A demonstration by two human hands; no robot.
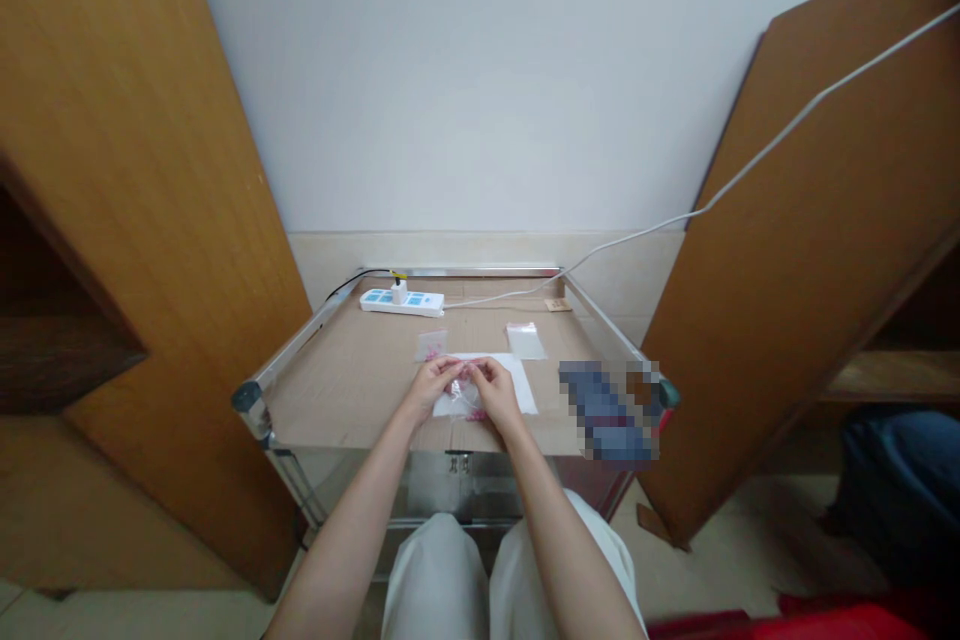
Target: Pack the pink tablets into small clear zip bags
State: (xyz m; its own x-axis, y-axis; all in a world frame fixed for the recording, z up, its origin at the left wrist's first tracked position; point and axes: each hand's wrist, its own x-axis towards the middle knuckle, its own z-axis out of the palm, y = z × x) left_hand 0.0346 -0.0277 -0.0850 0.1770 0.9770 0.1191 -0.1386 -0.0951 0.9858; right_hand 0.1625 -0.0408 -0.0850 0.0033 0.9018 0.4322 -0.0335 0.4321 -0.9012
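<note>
The table (330,390) has a brown cardboard top; on its near part, approx. in the middle, lies a white sheet (525,398). Above it the left hand (435,381) and right hand (493,383) almost meet, both pinching the upper part of a clear bag (464,393). This bag is transp., shiny, a bit crumpled, w/ pink-red marks, illegible. Beyond are two flat bags, left (431,345) w/ pink marks and right (527,341). Far right, a small brown card (557,305) has marks too tiny to read.

Forearms (358,510) forward, left hand (430,384) near right hand (496,390), fingers (486,367) seemingly pinched
</note>
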